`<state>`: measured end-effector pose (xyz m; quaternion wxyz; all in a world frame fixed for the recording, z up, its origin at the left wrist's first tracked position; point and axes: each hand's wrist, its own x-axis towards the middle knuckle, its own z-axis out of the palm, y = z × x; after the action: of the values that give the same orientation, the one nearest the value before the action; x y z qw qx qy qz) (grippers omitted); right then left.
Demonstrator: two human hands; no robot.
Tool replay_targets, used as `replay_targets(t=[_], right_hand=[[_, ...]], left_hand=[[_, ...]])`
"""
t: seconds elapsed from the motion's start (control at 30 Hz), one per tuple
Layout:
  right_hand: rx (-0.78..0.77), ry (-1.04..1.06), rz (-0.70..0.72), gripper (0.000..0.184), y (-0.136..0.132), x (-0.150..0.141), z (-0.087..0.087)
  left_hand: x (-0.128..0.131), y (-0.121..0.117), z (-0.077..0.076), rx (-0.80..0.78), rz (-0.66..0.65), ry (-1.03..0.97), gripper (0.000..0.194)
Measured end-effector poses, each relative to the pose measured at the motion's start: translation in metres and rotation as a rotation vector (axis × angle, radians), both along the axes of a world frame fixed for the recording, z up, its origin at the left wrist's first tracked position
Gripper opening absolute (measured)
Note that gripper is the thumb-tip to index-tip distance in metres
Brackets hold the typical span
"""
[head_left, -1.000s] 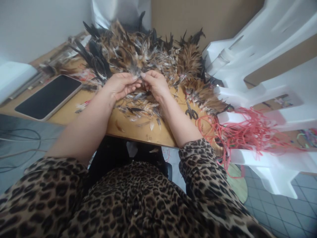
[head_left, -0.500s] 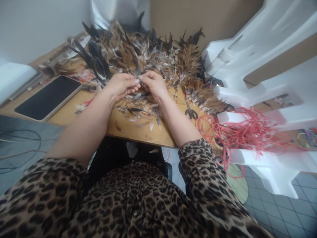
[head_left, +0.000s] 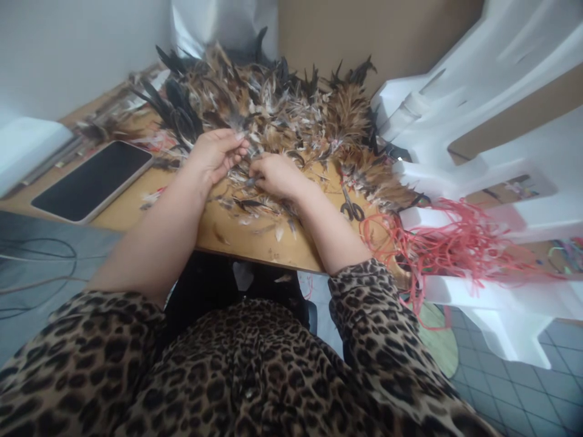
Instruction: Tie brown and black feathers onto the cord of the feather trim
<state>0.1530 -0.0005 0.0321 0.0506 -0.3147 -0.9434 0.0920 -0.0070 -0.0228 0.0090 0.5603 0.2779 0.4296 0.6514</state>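
A wide heap of brown, white and black feathers (head_left: 291, 115) covers the back of the wooden table (head_left: 259, 246). At its front edge my left hand (head_left: 217, 152) pinches a brownish-grey feather (head_left: 237, 120) by its lower end between thumb and fingertips. My right hand (head_left: 276, 175) is lower and a little to the right, its fingers closed and pointing left. A bit of grey fluff (head_left: 250, 181) shows at its fingertips. Loose small feathers (head_left: 259, 206) lie on the table below both hands.
Black scissors (head_left: 352, 209) lie right of my right forearm. Tangled red strips (head_left: 455, 243) drape over a white plastic frame (head_left: 501, 291) on the right. A phone (head_left: 93, 181) lies at the left, and cables (head_left: 40, 267) hang beyond the table edge.
My hands have moved apart from where they met. The left shifted left with the feather, while the right came down toward me with grey fluff at its fingertips.
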Motion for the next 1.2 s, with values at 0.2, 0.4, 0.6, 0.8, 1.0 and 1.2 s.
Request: replay_targets(t=[0.2,0.4,0.6,0.8,1.0,1.2], right_hand=[[-0.029,0.084,-0.043,0.020,0.005,0.000,-0.009],[-0.438,0.644,-0.152,0.013,0.024,0.005,-0.011],[-0.902,1.143,-0.306,0.038,0.031,0.003,-0.010],[-0.966,1.183,-0.358,0.043,0.028,-0.004,-0.015],[-0.942,1.168,-0.362,0.043,0.026,-0.009,-0.021],[-0.898,1.172,-0.383,0.040,0.024,-0.011,-0.022]], left_hand=[[-0.002,0.003,-0.003,0.010,0.007,0.014,0.009],[-0.002,0.005,-0.003,0.010,0.040,0.011,0.007],[0.002,0.003,-0.003,0.016,-0.057,0.031,0.004],[0.006,0.000,-0.003,-0.036,-0.143,0.051,0.007],[0.006,0.001,-0.005,-0.045,-0.172,0.048,0.010],[0.006,0.002,-0.006,-0.009,-0.202,0.057,0.006]])
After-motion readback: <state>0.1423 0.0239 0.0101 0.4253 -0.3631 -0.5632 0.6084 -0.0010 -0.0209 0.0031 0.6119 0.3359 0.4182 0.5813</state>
